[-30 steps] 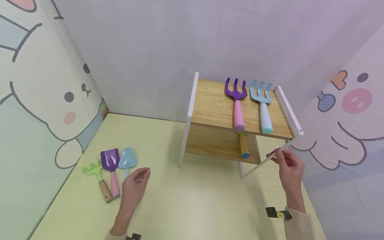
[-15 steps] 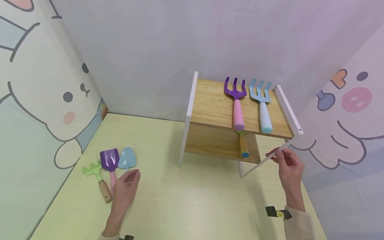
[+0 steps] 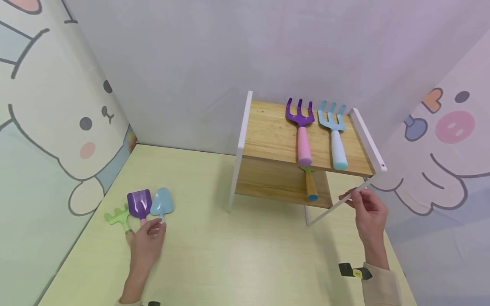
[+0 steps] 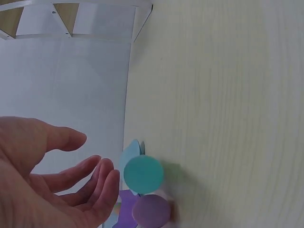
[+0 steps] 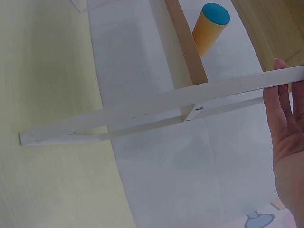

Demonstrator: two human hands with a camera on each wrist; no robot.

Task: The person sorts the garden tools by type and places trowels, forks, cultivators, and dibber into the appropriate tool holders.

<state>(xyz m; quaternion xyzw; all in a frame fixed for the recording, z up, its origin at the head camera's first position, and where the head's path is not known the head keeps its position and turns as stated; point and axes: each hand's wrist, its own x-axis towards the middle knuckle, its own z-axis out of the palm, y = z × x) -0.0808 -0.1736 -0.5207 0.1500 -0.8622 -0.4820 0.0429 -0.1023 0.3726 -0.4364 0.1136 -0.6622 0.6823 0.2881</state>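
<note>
Behind everything we see the wall [image 3: 172, 76], with cartoon animals on the panels at both sides. In front of it spreads the table [image 3: 245, 263], and toward its right stands the two-tier shelf [image 3: 268, 127].

Our right hand [image 3: 371, 216] pinches the shelf's leg [image 3: 329, 214] at the front right; hand and shelf sit as they did a second ago. What has changed is our left hand [image 3: 145, 248]: it has shifted leftward and now hovers over the handles of the tools at the left of the table. Its grip is loose and holds nothing; the left wrist view shows thumb and fingers apart, with the trowel's handle end [image 4: 143, 174] just beyond the fingertips. We judge that this shift brings that handle within reach, though nothing there is lifted.

Among the tools, the purple fork [image 3: 302, 132] and blue fork [image 3: 335, 134] lie side by side on the upper tier, tines toward the wall. On the lower tier rests a tool with an orange handle [image 3: 311, 185], its head mostly hidden. On the table, left to right, lie the green rake [image 3: 120, 217], the purple shovel [image 3: 139, 204] and the blue trowel [image 3: 162, 202], handles partly covered by our hand.
</note>
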